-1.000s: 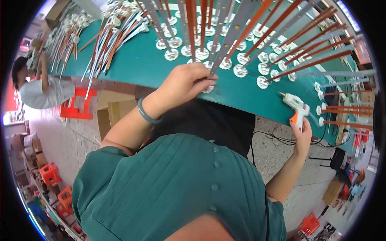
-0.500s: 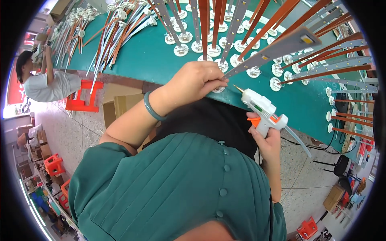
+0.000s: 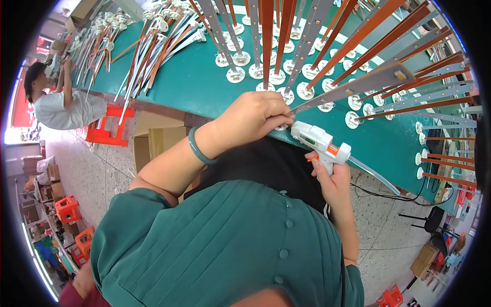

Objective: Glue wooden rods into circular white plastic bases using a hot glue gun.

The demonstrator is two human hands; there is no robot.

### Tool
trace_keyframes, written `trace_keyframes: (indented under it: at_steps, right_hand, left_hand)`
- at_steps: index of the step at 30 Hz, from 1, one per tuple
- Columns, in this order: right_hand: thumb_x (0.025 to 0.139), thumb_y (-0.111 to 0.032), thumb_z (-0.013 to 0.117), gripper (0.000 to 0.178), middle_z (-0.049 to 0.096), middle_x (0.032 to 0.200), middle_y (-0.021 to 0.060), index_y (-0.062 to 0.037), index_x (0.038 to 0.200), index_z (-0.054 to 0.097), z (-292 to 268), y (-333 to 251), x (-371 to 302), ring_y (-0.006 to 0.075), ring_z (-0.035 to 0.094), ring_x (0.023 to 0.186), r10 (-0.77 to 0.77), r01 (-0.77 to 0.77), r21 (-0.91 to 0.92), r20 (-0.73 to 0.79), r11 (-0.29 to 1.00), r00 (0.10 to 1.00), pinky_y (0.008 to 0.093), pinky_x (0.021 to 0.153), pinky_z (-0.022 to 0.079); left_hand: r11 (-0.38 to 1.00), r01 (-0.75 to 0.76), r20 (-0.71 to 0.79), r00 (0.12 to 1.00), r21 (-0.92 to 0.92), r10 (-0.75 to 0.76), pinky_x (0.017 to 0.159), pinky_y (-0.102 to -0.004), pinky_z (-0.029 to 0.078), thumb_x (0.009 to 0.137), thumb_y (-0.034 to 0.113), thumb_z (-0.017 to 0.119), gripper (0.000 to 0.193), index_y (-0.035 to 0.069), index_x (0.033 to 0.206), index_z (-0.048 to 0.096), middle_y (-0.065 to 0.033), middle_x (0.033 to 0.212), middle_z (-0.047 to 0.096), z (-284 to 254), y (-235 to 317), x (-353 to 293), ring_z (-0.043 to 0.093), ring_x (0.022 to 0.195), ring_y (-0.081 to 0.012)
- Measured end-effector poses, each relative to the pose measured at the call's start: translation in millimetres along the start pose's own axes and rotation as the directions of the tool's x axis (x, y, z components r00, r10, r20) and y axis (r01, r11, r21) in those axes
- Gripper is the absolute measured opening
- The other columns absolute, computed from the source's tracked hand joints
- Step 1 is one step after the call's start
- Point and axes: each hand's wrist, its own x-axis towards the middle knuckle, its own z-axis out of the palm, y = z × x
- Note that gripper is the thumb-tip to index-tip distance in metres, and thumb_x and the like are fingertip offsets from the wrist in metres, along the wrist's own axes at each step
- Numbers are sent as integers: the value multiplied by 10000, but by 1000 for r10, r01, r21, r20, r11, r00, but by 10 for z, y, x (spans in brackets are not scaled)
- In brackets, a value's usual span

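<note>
Apparently, gluing is in hand: the right hand (image 3: 332, 176) grips a white glue gun (image 3: 316, 137) at four o'clock from the left hand (image 3: 258, 115), which pinches a grey strip (image 3: 340, 96). The next move likely calls for steadiness. Yellow-dotted, the strip leans toward two o'clock over the table (image 3: 204, 92).

The glue gun (image 3: 320, 139) was white and its trigger (image 3: 313, 159) was orange. The held strip (image 3: 332, 97) was grey, with a row of yellow squares. The table (image 3: 189, 88) was green, the shirt (image 3: 215, 240) dark green.
</note>
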Motion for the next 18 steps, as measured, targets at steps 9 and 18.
trace_keyframes:
  at_steps: [9, 18]
  right_hand:
    - [958, -111, 582, 184, 670, 873, 58, 40, 1048, 635, 25, 39, 36, 68, 547, 650, 7, -7, -15, -17, 1000, 1000, 221, 586, 438]
    - [963, -115, 579, 232, 654, 872, 75, 52, 1124, 589, -26, 117, 6, 84, 556, 653, 100, -101, 91, 13, 991, 995, 224, 598, 442]
  left_hand:
    - [1000, 12, -38, 999, -10, -13, 654, -386, 517, 829, 105, 720, 102, 14, 854, 683, -108, 798, 640, -9, 22, 16, 635, 744, -303]
    - [997, 18, 26, 999, 73, -20, 731, -360, 533, 855, 41, 701, 47, 33, 902, 707, -98, 869, 687, -41, 75, -19, 667, 814, -277]
